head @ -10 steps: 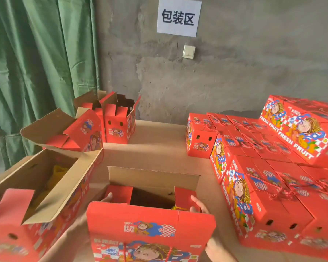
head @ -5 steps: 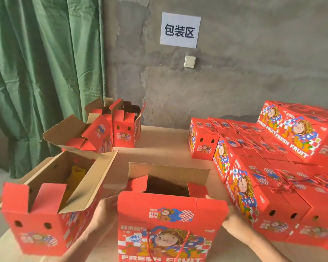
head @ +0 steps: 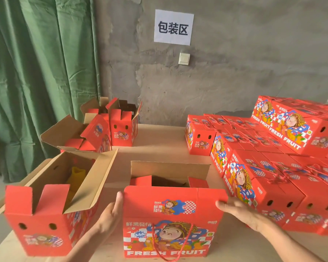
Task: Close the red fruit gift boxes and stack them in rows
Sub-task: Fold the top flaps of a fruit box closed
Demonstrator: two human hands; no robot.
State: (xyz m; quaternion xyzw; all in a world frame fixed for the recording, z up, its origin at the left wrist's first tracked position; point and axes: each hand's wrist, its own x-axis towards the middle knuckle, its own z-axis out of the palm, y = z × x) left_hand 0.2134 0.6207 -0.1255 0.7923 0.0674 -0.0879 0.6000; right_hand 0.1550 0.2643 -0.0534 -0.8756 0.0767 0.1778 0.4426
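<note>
An open red fruit gift box [head: 173,220] stands in front of me on the table, its near top flap upright and its far brown flap raised. My left hand [head: 110,216] lies flat against the box's left side, fingers straight. My right hand [head: 240,211] touches the right edge of the near flap, fingers extended. Closed red boxes [head: 269,167] stand in rows on the right, with a second layer [head: 295,125] on top at the back.
A second open box [head: 51,210] with something yellow inside sits at my left. Two more open boxes [head: 106,127] stand further back on the left. The cardboard-covered table [head: 159,148] meets a grey wall; a green curtain [head: 36,72] hangs left.
The view has risen and pulled back. My hands slid from the box's inner side flaps to its outer sides, and the whole front face now shows.
</note>
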